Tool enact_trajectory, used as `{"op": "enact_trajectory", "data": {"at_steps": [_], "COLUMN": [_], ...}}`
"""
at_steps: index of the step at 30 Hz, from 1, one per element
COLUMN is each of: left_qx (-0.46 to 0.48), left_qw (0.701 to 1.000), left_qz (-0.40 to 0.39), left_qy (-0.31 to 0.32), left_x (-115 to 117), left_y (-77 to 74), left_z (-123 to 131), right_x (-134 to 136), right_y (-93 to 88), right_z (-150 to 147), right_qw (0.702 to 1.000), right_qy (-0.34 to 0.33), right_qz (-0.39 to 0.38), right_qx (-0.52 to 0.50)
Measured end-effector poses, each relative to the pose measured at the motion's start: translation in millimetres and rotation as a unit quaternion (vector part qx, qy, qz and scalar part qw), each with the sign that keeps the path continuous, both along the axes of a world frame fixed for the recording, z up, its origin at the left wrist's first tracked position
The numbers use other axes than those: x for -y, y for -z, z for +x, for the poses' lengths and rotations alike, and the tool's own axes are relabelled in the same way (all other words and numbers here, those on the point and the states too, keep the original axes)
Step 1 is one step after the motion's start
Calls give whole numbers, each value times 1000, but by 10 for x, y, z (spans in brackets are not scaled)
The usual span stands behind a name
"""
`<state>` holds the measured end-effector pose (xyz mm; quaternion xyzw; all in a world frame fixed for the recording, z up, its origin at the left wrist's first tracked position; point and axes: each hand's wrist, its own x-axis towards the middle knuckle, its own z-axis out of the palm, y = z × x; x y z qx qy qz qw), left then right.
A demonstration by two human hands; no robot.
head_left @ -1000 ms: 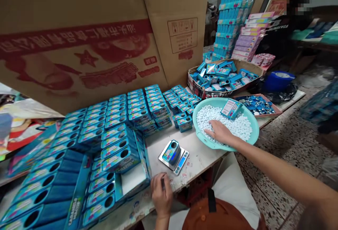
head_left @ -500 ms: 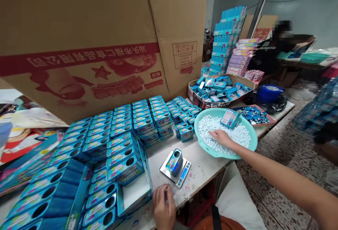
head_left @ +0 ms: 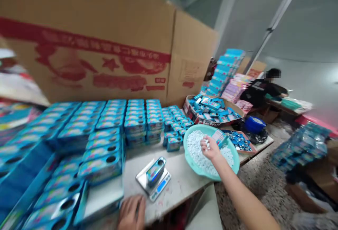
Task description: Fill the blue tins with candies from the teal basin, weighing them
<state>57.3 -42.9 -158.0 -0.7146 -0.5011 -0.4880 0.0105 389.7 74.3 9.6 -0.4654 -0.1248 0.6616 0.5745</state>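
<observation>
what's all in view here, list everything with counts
cardboard box: one, tan with red print, behind the table
blue tins: many, blue, in rows on the table's left
digital scale: one, silver and blue, on the table
tin on the scale: one, blue
teal basin: one, teal, on the table's right
white tablets: many, white, in the basin
loose-packet tray: one, blue packets, behind the basin
blue bucket: one, blue, on the floor beyond the table
stacked boxes: many, blue, far back
co-worker: one, dark top, far right
right hand: one, pinching tablets above the basin
left hand: one, blurred, at the table's near edge
</observation>
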Motion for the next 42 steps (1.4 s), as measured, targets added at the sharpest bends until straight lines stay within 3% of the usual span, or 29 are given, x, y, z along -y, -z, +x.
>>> {"op": "enact_trajectory", "data": {"at_steps": [6, 10, 14, 26, 32, 42], "left_qx": [20, 42, 40, 28, 27, 23], "left_qw": [993, 988, 988, 993, 992, 993], "left_qz": [-109, -139, -141, -113, -114, -116], "left_qy": [-51, -56, -50, -32, -34, -31], "left_x": [126, 160, 188, 173, 175, 176], "left_y": [-162, -209, -221, -188, -187, -203], "left_z": [101, 134, 129, 127, 127, 136], "right_x": [-306, -428, -416, -245, -177, -145], "right_y": [-140, -36, 79, 188, 237, 227], "right_z": [-725, -1239, -1521, -1790, -1863, -1900], "right_qw": [994, 990, 991, 993, 986, 987], "right_qy": [-100, -130, -131, -75, -50, -32], "right_qz": [9, -14, -36, -13, 51, 60], "right_qx": [-49, -51, -18, 85, 153, 148]}}
